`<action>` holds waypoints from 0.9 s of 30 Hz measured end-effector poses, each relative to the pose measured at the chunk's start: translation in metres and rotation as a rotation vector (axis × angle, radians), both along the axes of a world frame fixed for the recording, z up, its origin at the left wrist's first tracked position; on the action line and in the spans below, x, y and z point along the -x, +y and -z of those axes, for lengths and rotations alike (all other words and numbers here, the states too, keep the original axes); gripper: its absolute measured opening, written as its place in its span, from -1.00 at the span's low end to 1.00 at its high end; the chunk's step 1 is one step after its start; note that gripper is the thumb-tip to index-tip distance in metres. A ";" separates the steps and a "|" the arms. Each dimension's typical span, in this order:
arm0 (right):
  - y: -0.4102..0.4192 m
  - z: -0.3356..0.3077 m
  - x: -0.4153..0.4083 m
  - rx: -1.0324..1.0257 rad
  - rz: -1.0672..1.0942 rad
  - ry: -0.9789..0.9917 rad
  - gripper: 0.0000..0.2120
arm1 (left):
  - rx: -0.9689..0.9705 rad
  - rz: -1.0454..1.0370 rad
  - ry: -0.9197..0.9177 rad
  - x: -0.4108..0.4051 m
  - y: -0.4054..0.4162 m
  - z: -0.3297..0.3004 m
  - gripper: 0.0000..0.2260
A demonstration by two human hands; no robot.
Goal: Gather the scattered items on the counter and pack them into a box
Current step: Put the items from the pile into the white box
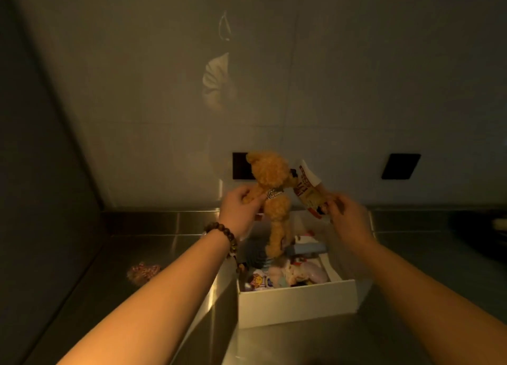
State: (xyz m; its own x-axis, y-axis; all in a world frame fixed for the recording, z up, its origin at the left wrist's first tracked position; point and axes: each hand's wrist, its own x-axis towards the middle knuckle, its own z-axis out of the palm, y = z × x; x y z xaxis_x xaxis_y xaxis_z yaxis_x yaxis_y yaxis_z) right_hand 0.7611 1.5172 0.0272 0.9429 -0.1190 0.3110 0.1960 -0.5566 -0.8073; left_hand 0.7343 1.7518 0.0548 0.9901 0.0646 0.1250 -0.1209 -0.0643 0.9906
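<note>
A tan teddy bear (270, 183) with a patterned ribbon hangs upright above the white box (296, 300); my left hand (241, 208) grips it by the arm and side. My right hand (347, 216) holds a red-and-white printed packet (307, 191) just right of the bear, above the box's far right corner. The box holds several small toys and packets, among them a pink plush (307, 274) and a blue item (306, 248). The bear's feet hang just over the contents.
A pink-and-white patterned small item (142, 272) lies on the steel counter (137, 227) left of the box. Two dark wall sockets (400, 166) sit on the tiled backsplash. A dark object (480, 224) rests at the right edge of the counter. The light is dim.
</note>
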 end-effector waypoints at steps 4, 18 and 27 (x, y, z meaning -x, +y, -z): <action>-0.040 0.003 0.004 0.036 0.070 -0.003 -0.85 | 0.131 0.061 0.271 -0.010 -0.043 0.024 -0.93; -0.066 0.020 0.003 0.033 0.049 -0.016 -0.86 | -1.057 -0.024 -0.200 -0.032 -0.068 0.088 -0.20; -0.052 0.030 0.008 0.372 0.109 0.056 -0.80 | -1.594 0.277 0.091 -0.037 -0.073 0.122 0.08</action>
